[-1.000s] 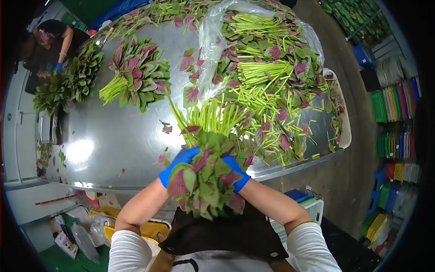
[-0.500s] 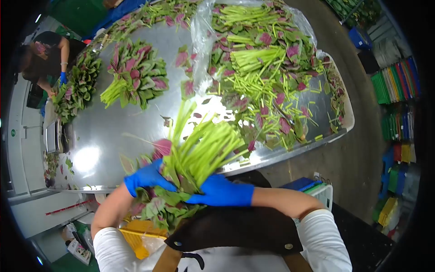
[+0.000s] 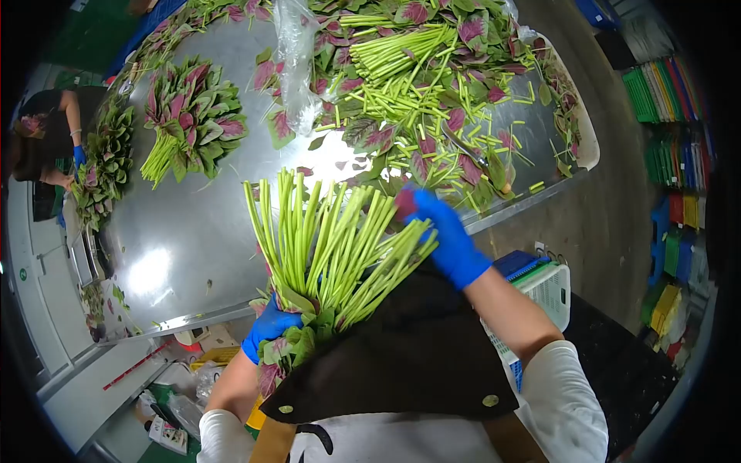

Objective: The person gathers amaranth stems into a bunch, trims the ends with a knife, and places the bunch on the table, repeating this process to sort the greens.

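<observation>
My left hand, in a blue glove, is closed around the leafy part of a bunch of amaranth greens. The bunch's pale green stems fan upward, while its green and purple leaves hang below the hand. On the right of the stem ends is my blue-gloved right hand, slightly blurred, its fingertips closed on a purple leaf. Another tidy amaranth bunch lies on the metal table. A large heap of amaranth with cut stem pieces spreads over the table's right side.
A thin blade, perhaps a knife, lies among the scraps. Clear plastic crosses the heap's left edge. At the far left, a co-worker's gloved hand is beside more greens. A white crate stands below the table's right edge.
My right hand has left the bunch's base and risen to the right of the stem ends. The stems now stand more upright and spread, with my left hand still holding the bunch.
</observation>
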{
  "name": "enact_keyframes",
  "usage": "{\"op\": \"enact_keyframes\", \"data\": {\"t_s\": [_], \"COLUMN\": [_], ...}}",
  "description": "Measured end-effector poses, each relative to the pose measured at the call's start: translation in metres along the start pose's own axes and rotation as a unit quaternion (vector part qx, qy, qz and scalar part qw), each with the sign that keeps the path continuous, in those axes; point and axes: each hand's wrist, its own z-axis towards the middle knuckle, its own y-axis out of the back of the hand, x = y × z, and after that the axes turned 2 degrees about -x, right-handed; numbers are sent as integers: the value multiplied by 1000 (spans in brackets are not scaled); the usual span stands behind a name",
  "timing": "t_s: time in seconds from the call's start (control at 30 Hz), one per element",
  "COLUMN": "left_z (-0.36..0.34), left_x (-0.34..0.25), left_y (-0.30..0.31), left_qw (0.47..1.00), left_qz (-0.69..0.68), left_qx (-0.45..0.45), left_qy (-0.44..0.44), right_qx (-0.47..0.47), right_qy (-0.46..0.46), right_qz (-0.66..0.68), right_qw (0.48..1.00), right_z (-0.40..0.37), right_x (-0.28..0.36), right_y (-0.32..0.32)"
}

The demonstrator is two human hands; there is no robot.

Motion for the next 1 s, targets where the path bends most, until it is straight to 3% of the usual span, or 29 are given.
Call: {"op": "enact_keyframes", "data": {"t_s": [0.03, 0.07, 0.1, 0.13, 0.17, 0.2, 0.27, 0.3, 0.33, 0.37, 0.43, 0.5, 0.6, 0.63, 0.77, 0.8, 0.9, 0.93, 1.0], "left_z": [0, -3, -5, -4, -4, -2, -2, 0, 0, 0, 1, 0, 0, -1, -1, 0, 1, 1, 1], "left_x": [3, -9, -12, -13, -14, -11, -6, -5, -4, -2, -1, 1, 4, 4, 6, 6, 6, 7, 7], "left_y": [1, -14, -16, -17, -18, -15, -10, -8, -6, -4, -2, -1, 0, 0, 1, 2, 3, 2, 4], "left_qw": [1000, 998, 999, 999, 999, 999, 1000, 1000, 1000, 999, 999, 998, 998, 998, 998, 998, 998, 998, 998], "left_qz": [-17, -46, -37, -29, -20, -19, -21, -20, -21, -21, -21, -22, -27, -30, -33, -33, -36, -38, -37], "left_qx": [-10, -33, -36, -38, -41, -38, -19, -5, 10, 19, 35, 47, 50, 49, 44, 43, 43, 42, 43], "left_qy": [0, -9, -4, -1, 2, 3, -3, -8, -13, -16, -22, -25, -25, -24, -19, -18, -18, -18, -18], "right_qx": [38, 17, 19, 7, -4, 7, 27, 98, 165, 176, 274, 296, 210, 168, 190, 203, 129, 130, 127], "right_qy": [-38, 20, 101, 215, 308, 314, 320, 191, 49, -123, -62, -251, -145, -149, -60, -95, -100, -28, 89], "right_qz": [10, 12, -152, -424, -655, -656, -653, -553, -427, -306, -280, -317, -232, -208, -221, -257, -153, -58, -142], "right_qw": [999, 1000, 983, 880, 690, 687, 686, 805, 887, 927, 918, 865, 939, 952, 955, 940, 975, 989, 978], "right_z": [29, 40, 45, 55, 61, 55, 31, 34, 33, 26, -2, -10, -7, 1, 0, -2, 8, 25, 50], "right_x": [14, 30, 53, 64, 70, 76, 79, 71, 61, 53, 14, 1, 12, 5, 11, 22, 38, 39, 56], "right_y": [31, 28, 24, 33, 40, 32, 7, 9, 6, 3, -20, -25, 0, 9, 3, -5, -2, 14, 39]}}
